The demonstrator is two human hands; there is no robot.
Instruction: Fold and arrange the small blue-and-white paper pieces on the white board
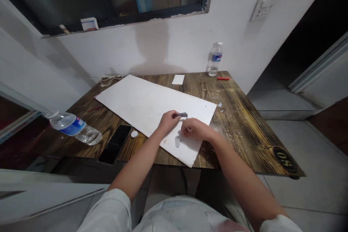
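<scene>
My left hand (169, 120) is over the white board (144, 98), its fingers pinched on a small dark, ridged object (182, 115) that points to the right. The exact kind of this object is too small to make out. Close beside it, my right hand (193, 129) is closed, its fingers curled in low over the board. Whatever its fingertips hold, if anything, is hidden. A small pale strip (177, 141) lies on the board just below the right fingers.
Left on the wooden table (244, 134) are a tipped water bottle (76, 128), a phone (115, 144) and a white cap (134, 134). Another bottle (216, 59) stands by the wall near a red stick (223, 78), a white card (178, 79) and a star-shaped piece (220, 105). A cable (110, 79) lies back left.
</scene>
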